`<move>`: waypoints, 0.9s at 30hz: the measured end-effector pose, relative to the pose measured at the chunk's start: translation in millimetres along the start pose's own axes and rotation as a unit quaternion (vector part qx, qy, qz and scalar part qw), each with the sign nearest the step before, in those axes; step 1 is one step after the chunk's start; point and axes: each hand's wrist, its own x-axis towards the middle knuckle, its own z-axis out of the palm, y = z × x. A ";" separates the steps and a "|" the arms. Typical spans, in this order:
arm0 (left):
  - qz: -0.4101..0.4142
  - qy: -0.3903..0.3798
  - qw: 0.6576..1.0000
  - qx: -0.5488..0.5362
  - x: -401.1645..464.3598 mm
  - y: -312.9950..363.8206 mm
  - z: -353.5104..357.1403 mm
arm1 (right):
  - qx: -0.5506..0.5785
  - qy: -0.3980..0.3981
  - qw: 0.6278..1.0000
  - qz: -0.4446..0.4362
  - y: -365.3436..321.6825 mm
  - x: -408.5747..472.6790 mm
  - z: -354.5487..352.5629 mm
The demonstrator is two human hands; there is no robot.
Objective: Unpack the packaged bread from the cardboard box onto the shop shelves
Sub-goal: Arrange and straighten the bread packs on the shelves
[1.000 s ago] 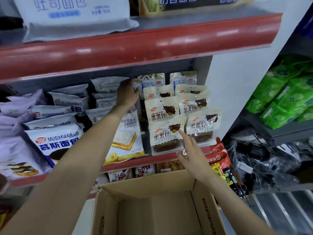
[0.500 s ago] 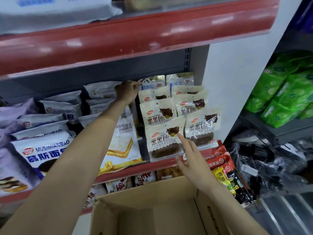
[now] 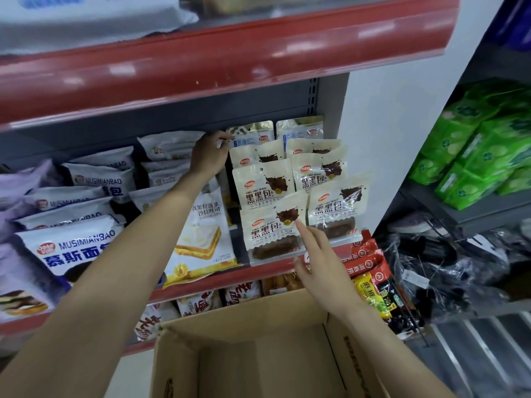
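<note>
An open cardboard box (image 3: 244, 320) stands below the middle shelf (image 3: 258, 270); what I see of its inside is bare. Cream packs of dark bread (image 3: 271, 228) stand in rows at the shelf's right end. My right hand (image 3: 314, 262) reaches up from the box, its straight forefinger touching the front left cream pack. My left hand (image 3: 208, 155) is far back on the shelf, fingers curled on the top edge of a white bread pack (image 3: 172, 145) beside the cream rows. A tall pack with a sandwich picture (image 3: 202, 239) leans under my left forearm.
White and blue bread bags (image 3: 71, 248) fill the shelf's left part. The upper shelf's red lip (image 3: 230, 61) overhangs. Snack packs (image 3: 370, 271) sit to the lower right, green packs (image 3: 482, 150) on a side rack, dark plastic bags (image 3: 448, 262) below them.
My view has drifted slightly. Both hands stay almost where they were, the left at the back of the shelf and the right forefinger on the front cream pack.
</note>
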 end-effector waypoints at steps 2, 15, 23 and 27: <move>0.000 -0.008 1.000 0.002 -11.6 4.5 -3.3 | -0.016 0.014 1.000 0.002 -4.6 -2.4 -2.5; 0.004 0.145 0.989 -0.030 -205.9 5.2 -101.1 | -0.022 0.145 0.975 -0.166 -58.1 -58.1 -48.7; -0.162 0.070 0.967 -0.185 -316.3 -7.4 -104.7 | 0.014 -0.048 0.983 -0.176 -80.6 -76.1 -20.5; -0.222 0.075 0.941 -0.245 -317.0 -14.0 -106.0 | 0.045 -0.124 0.978 -0.163 -89.7 -63.5 13.1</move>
